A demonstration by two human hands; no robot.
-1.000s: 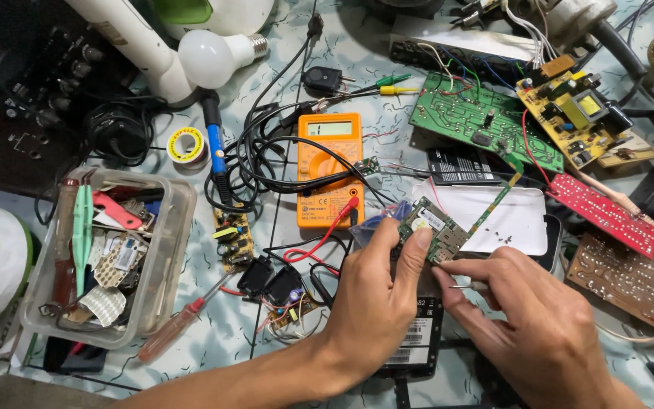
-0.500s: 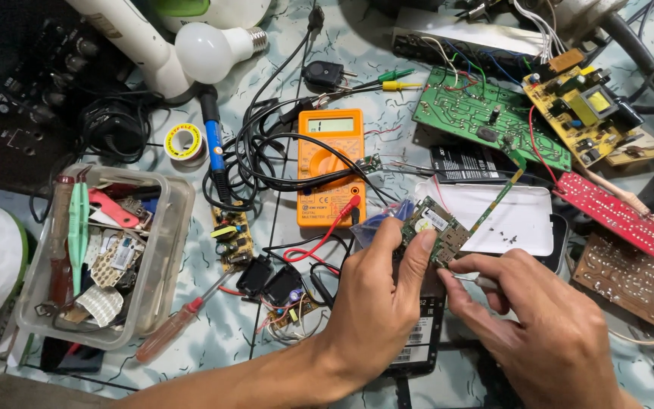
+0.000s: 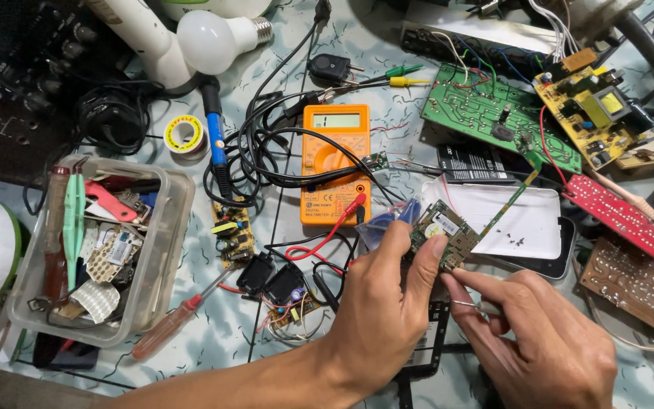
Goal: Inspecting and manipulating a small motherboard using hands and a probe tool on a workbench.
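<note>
My left hand (image 3: pixel 384 310) pinches a small green phone circuit board (image 3: pixel 446 232) between thumb and fingers, holding it tilted above the table. My right hand (image 3: pixel 543 341) sits just below and to the right, gripping thin metal tweezers (image 3: pixel 465 304) whose tip points at the board's lower edge. A dark phone body (image 3: pixel 427 344) lies under both hands, mostly hidden. Behind the board rests a white phone back cover (image 3: pixel 520 223).
An orange multimeter (image 3: pixel 334 163) with tangled black and red leads lies centre. A clear plastic box (image 3: pixel 168 250) of tools stands left, a red screwdriver (image 3: pixel 179 318) beside it. Green (image 3: pixel 493 113), yellow (image 3: pixel 592 113) and red (image 3: pixel 622 220) circuit boards crowd the right; a soldering iron (image 3: pixel 213 140) and bulb (image 3: pixel 210 38) lie behind.
My hands keep their hold on the board and tweezers. The right hand has shifted slightly, bringing the tweezers closer under the board.
</note>
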